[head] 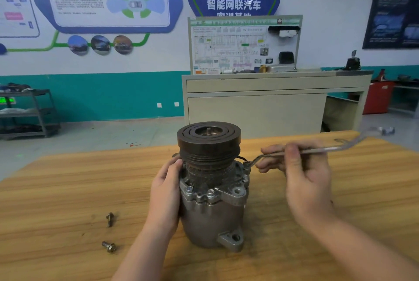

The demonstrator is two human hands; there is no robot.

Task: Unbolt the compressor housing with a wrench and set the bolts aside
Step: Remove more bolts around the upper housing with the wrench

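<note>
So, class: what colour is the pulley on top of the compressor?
Dark brown, near black, with concentric ring grooves on its face: the pulley, clearest in the head view.

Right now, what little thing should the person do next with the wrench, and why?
Probably swing the wrench handle to loosen that bolt. Its ring end already sits on the bolt at the compressor rim, the right hand holds the handle, and the left hand steadies the body. Two bolts already lie on the table; others remain in the rim.
</note>
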